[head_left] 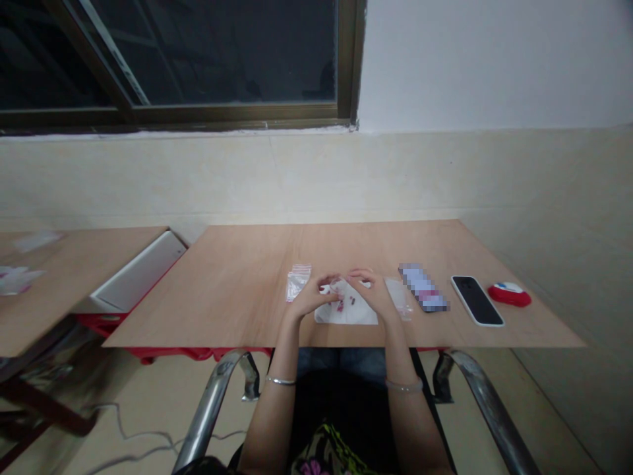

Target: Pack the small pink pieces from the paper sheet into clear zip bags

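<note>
Over a white sheet (346, 315) near the front of the table, my left hand (314, 294) and my right hand (372, 289) face each other with curved, closed fingers. Their fingertips come close together around something small, thin and pale, too fine to name. Several tiny dark red pieces (340, 306) lie on the sheet beneath the fingers. Small clear zip bags (298, 282) are stacked just left of my left hand. To the right of my right hand lies another clear plastic bag (399, 297), partly hidden by the wrist.
Right of the hands lie a phone with a blurred screen (424, 288), a dark-screened phone in a white case (477, 301) and a red object with a white-and-blue top (509, 294). A second table (59, 284) stands left. Metal chair arms (210, 409) flank me.
</note>
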### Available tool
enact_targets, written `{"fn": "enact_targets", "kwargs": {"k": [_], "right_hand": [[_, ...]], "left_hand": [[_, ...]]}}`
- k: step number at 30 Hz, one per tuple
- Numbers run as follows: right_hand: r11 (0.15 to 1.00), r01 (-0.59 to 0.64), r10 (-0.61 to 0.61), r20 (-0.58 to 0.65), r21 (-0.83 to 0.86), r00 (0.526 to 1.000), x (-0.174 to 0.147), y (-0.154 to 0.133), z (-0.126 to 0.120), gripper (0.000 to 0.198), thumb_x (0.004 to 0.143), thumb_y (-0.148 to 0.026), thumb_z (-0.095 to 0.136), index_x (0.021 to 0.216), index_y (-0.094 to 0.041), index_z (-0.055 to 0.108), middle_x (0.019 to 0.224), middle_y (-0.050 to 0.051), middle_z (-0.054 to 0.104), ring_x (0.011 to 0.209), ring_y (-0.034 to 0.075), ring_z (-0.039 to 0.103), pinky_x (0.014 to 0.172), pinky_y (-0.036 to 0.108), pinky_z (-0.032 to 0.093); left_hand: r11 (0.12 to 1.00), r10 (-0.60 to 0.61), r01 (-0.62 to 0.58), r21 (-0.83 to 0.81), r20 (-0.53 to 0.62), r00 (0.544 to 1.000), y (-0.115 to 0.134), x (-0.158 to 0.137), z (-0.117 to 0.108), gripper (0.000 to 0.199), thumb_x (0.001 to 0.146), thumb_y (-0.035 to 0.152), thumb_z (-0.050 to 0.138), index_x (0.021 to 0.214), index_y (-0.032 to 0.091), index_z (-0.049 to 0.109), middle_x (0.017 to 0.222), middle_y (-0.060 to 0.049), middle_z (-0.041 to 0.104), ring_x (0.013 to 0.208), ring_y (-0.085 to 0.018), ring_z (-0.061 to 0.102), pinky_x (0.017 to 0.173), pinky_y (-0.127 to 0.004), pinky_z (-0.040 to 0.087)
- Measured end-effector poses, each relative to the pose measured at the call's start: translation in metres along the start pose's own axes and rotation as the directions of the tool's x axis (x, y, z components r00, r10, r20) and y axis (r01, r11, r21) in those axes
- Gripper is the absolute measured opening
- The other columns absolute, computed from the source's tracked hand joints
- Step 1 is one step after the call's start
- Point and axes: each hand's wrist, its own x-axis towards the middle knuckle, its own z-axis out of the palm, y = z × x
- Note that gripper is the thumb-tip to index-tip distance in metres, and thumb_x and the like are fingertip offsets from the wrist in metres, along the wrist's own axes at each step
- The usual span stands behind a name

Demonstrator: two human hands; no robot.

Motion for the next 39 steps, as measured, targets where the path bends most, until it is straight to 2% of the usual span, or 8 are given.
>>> {"fn": "enact_targets", "kwargs": {"k": [5, 8, 11, 15, 23, 29, 33, 39], "right_hand": [[0.994, -0.104, 0.101, -0.053, -0.046, 0.993, 0.001, 0.036, 0.003, 0.028, 0.081, -0.037, 0.051, 0.087, -0.015, 0.066, 0.086, 0.008, 0.067, 0.08, 0.018, 0.06, 0.069, 0.028, 0.045], [0.956, -0.175, 0.187, 0.029, -0.237, 0.982, -0.004, 0.068, 0.008, 0.018, 0.074, -0.025, 0.058, 0.084, -0.013, 0.067, 0.083, 0.008, 0.067, 0.077, 0.018, 0.06, 0.07, 0.029, 0.045], [0.895, -0.203, 0.245, 0.059, -0.398, 0.968, -0.01, 0.091, 0.014, 0.018, 0.065, -0.019, 0.066, 0.082, -0.014, 0.067, 0.084, 0.008, 0.067, 0.077, 0.018, 0.06, 0.069, 0.027, 0.044], [0.865, -0.198, 0.253, 0.06, -0.461, 0.966, -0.012, 0.101, 0.02, 0.015, 0.062, -0.021, 0.068, 0.075, -0.015, 0.068, 0.074, 0.006, 0.066, 0.07, 0.017, 0.059, 0.063, 0.026, 0.042], [0.907, -0.207, 0.246, 0.062, -0.368, 0.967, -0.011, 0.104, 0.023, 0.008, 0.065, -0.021, 0.064, 0.066, -0.015, 0.068, 0.069, 0.006, 0.068, 0.064, 0.017, 0.06, 0.06, 0.026, 0.042], [0.94, -0.189, 0.203, 0.021, -0.286, 0.979, -0.008, 0.095, 0.021, 0.019, 0.074, -0.029, 0.056, 0.069, -0.015, 0.068, 0.069, 0.007, 0.068, 0.065, 0.018, 0.061, 0.063, 0.028, 0.045], [0.971, -0.182, 0.156, -0.166, -0.157, 0.974, -0.003, 0.078, 0.012, 0.025, 0.072, -0.036, 0.058, 0.076, -0.014, 0.067, 0.077, 0.008, 0.069, 0.073, 0.021, 0.061, 0.068, 0.031, 0.047], [0.986, -0.154, 0.136, -0.235, -0.06, 0.962, -0.002, 0.025, -0.016, 0.033, 0.073, -0.045, 0.057, 0.079, -0.014, 0.065, 0.08, 0.009, 0.067, 0.074, 0.02, 0.06, 0.066, 0.031, 0.045]], "left_hand": [[0.999, -0.024, 0.025, 0.025, -0.009, 1.0, 0.001, 0.001, 0.0, 0.053, 0.065, 0.02, 0.07, 0.116, 0.016, 0.055, 0.116, -0.01, 0.059, 0.104, -0.02, 0.055, 0.093, -0.037, 0.042], [1.0, -0.013, 0.013, 0.02, -0.001, 1.0, -0.002, 0.002, 0.0, 0.053, 0.066, 0.02, 0.069, 0.116, 0.015, 0.055, 0.116, -0.01, 0.059, 0.104, -0.02, 0.055, 0.092, -0.037, 0.043], [1.0, -0.02, 0.02, 0.015, 0.008, 1.0, -0.005, 0.002, 0.001, 0.052, 0.067, 0.02, 0.069, 0.117, 0.016, 0.054, 0.117, -0.011, 0.058, 0.104, -0.021, 0.055, 0.089, -0.036, 0.045], [1.0, -0.003, 0.003, 0.012, 0.002, 1.0, -0.004, 0.003, 0.002, 0.051, 0.067, 0.023, 0.07, 0.116, 0.018, 0.056, 0.119, -0.01, 0.057, 0.106, -0.022, 0.054, 0.088, -0.036, 0.045], [0.999, -0.015, 0.015, -0.032, 0.004, 1.0, -0.001, 0.002, 0.005, 0.051, 0.069, 0.024, 0.069, 0.117, 0.017, 0.055, 0.118, -0.011, 0.057, 0.104, -0.022, 0.054, 0.087, -0.038, 0.046], [1.0, -0.024, 0.024, -0.001, -0.02, 1.0, 0.005, 0.0, 0.004, 0.05, 0.069, 0.024, 0.068, 0.116, 0.015, 0.055, 0.114, -0.011, 0.059, 0.101, -0.021, 0.056, 0.087, -0.037, 0.046], [0.997, -0.051, 0.053, 0.058, -0.046, 0.998, 0.014, -0.002, 0.008, 0.05, 0.066, 0.021, 0.07, 0.113, 0.015, 0.056, 0.116, -0.011, 0.059, 0.105, -0.022, 0.055, 0.091, -0.037, 0.044], [0.996, -0.042, 0.043, 0.08, -0.006, 0.999, 0.019, -0.006, 0.007, 0.052, 0.066, 0.024, 0.07, 0.115, 0.016, 0.055, 0.118, -0.011, 0.058, 0.107, -0.022, 0.054, 0.094, -0.038, 0.042]]}}
